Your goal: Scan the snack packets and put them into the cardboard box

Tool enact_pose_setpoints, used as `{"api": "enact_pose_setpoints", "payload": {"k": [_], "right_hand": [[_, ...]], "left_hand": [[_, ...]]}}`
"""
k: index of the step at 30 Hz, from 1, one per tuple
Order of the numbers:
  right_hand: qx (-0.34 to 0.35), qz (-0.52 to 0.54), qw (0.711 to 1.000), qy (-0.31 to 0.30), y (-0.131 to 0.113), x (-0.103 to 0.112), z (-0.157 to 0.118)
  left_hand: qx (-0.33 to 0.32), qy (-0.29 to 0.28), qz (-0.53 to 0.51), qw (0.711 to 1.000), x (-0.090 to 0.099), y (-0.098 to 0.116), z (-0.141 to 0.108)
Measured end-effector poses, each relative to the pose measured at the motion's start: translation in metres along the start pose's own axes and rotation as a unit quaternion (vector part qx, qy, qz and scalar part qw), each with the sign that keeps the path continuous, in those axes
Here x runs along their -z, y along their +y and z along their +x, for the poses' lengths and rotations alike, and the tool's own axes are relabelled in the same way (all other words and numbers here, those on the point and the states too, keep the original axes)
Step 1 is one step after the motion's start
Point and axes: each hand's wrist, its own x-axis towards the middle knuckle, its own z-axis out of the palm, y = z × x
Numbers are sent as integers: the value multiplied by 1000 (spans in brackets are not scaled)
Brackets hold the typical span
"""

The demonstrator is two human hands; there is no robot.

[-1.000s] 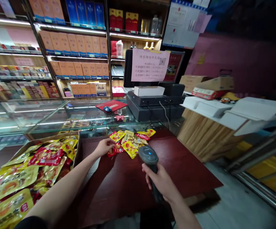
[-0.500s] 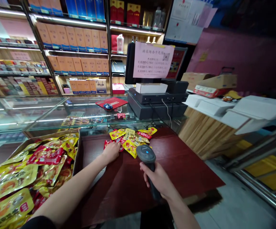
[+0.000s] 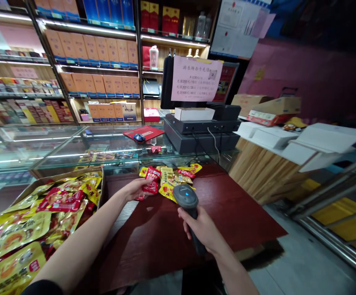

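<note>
My left hand [image 3: 135, 189] pinches a red snack packet [image 3: 152, 178] at the left side of a small pile of packets. Yellow, gold and red snack packets [image 3: 167, 178] lie heaped together on the dark red tabletop [image 3: 227, 213]. In my right hand [image 3: 200, 228] is a dark grey barcode scanner [image 3: 185, 196], its handle wrapped by my fingers. The scanner's head points away from me toward the pile, and a blue light shows on its top. To the left, an open cardboard box [image 3: 103, 184] is full of similar yellow and red packets.
Behind the pile runs a glass display counter [image 3: 67, 147], with a red mat [image 3: 144, 132] and a computer mouse [image 3: 139, 137]. A monitor bearing a pink notice [image 3: 196, 78] stands above a dark cash drawer [image 3: 202, 141]. White boxes [image 3: 276, 137] sit on a wooden cabinet [image 3: 252, 168] at right.
My left hand has lifted a red packet from the pile's left edge and drawn slightly left with it. The scanner in my right hand has shifted only a little.
</note>
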Motion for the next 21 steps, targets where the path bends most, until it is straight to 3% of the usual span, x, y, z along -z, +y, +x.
{"api": "enact_pose_setpoints", "payload": {"k": [8, 14, 18, 21], "right_hand": [[17, -1, 999, -29, -9, -16, -2], [12, -5, 999, -47, -17, -30, -4], [12, -15, 999, -49, -17, -34, -5], [13, -23, 999, -42, -17, -35, -6]], "left_hand": [[-50, -51, 74, 995, -4, -12, 2], [-71, -52, 150, 985, -12, -21, 2], [-71, -79, 145, 984, -16, -22, -1], [-70, -64, 150, 984, -19, -20, -4]]}}
